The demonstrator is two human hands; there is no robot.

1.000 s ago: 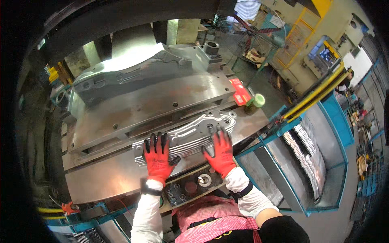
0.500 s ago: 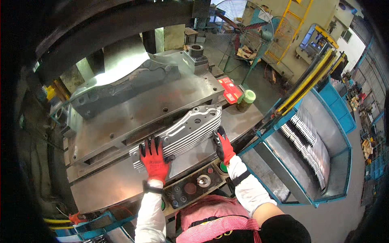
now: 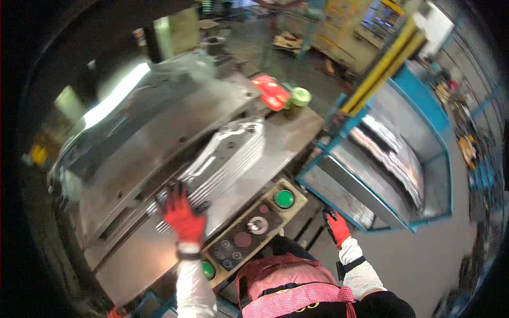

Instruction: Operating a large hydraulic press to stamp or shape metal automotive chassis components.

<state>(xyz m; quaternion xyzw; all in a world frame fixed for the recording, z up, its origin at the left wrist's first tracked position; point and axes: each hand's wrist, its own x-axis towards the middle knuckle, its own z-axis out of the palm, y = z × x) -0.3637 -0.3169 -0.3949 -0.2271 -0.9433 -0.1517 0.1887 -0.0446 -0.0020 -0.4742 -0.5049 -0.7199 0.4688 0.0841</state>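
A stack of ribbed grey sheet-metal parts (image 3: pixel 228 156) lies slantwise on the press table, edges stepped toward me. My left hand (image 3: pixel 184 217), in a red glove with dark fingers, rests on the near left end of this stack. Its fingers are stretched out and somewhat blurred. My right hand (image 3: pixel 338 228), gloved alike, hangs off the table beside the lower corner of a blue-framed metal bin (image 3: pixel 347 209). Nothing shows in its loosely extended fingers. More nested metal parts (image 3: pixel 395 159) stand in a row inside the bin.
The steel die block (image 3: pixel 154 143) fills the table's far side. A control panel with green buttons (image 3: pixel 284 199) runs along the front edge. A red card (image 3: pixel 271 93) and a green-lidded jar (image 3: pixel 300 97) sit at the far right corner. A yellow post (image 3: pixel 382 66) rises behind the bin.
My right hand has left the stack's right end and moved right and down to the bin. My left hand stays on the stack. The view has turned, shifting the table leftward.
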